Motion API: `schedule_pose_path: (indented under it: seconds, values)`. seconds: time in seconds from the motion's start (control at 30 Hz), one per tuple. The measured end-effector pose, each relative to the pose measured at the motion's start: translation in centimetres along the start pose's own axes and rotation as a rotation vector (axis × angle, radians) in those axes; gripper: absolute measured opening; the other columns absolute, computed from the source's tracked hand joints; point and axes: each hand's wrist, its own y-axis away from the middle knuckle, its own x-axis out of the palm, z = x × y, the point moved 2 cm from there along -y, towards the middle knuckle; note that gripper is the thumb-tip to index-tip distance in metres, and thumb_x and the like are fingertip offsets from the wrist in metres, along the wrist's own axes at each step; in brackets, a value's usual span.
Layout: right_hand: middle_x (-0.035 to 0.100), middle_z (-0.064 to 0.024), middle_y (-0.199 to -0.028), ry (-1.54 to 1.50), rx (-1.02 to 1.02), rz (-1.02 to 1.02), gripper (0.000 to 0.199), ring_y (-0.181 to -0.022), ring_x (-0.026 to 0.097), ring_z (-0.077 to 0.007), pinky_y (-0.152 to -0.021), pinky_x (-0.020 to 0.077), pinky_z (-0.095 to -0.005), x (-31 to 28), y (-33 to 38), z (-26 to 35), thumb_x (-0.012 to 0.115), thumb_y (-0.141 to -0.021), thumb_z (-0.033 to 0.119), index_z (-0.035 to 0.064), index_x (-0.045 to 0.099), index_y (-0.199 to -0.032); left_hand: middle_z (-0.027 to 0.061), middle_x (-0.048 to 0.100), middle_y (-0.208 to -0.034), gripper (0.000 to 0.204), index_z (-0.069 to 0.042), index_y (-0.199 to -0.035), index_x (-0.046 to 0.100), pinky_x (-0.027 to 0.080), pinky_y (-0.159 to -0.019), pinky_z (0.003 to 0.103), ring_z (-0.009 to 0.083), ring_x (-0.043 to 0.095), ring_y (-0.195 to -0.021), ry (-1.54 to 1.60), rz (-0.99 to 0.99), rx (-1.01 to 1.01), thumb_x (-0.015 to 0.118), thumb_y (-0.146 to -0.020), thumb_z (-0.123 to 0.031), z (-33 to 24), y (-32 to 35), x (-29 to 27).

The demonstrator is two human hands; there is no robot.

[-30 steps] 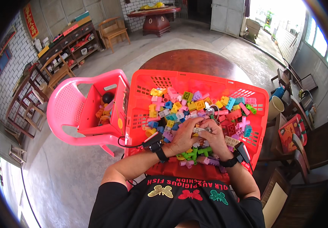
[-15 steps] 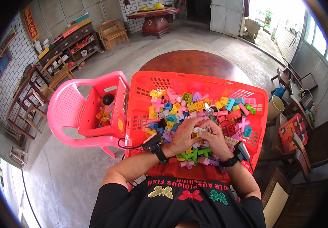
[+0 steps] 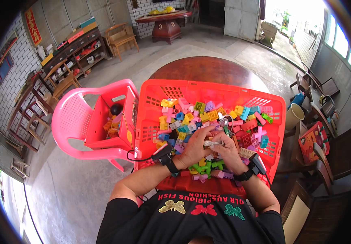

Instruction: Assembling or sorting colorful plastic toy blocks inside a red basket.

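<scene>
Black printed T-shirt [image 3: 196, 219], black wrist devices [image 3: 165, 155] with cables.

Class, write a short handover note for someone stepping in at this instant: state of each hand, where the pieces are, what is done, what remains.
Left hand: closed around small building pieces, over the red crate.
Right hand: fingers meeting the left hand's on the same small pale piece; what exactly it is cannot be made out.
Things: loose coloured building blocks fill the crate; green and pink pieces lie just below the hands. A pink chair to the left holds a smaller red bin with a few items.
Done: nothing finished shows.
Left: most blocks lie loose in the crate.
</scene>
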Motion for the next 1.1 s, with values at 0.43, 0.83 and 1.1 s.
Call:
schedule_pose_path:
  seconds: [0.43,0.83,1.1]
  values:
    - [0.051,0.0023,-0.076,-0.063,0.001,-0.022,0.009,-0.060,0.048,-0.0035,-0.050,0.0396,-0.0177,-0.1,-0.2,0.0,0.058,-0.087,0.008,0.0076,0.050,-0.092,0.0147,0.054,-0.107,0.068,-0.008,-0.130,0.040,0.042,-0.087,0.041,0.0338,0.052,-0.101,-0.031,0.034,0.110,0.072,-0.070,-0.013,-0.6,0.2,0.0]
    - [0.049,0.0024,-0.078,0.125,-0.149,-0.082,0.008,-0.067,0.046,-0.0037,-0.056,0.0386,-0.0180,0.2,-0.3,-0.7,0.056,-0.087,0.006,0.0078,0.050,-0.092,0.0160,0.053,-0.113,0.067,-0.005,-0.127,0.043,0.041,-0.090,0.041,0.0345,0.052,-0.105,-0.059,0.071,0.084,0.074,-0.070,-0.015,-0.2,0.3,0.3]
    - [0.049,0.0037,-0.073,0.025,-0.068,-0.029,0.006,-0.056,0.044,-0.0017,-0.048,0.0367,-0.0175,0.1,0.0,-0.4,0.057,-0.089,0.008,0.0079,0.051,-0.089,0.0148,0.053,-0.110,0.069,-0.008,-0.132,0.040,0.042,-0.088,0.041,0.0334,0.051,-0.103,-0.013,0.056,0.083,0.072,-0.071,-0.011,-0.6,0.1,-0.1]
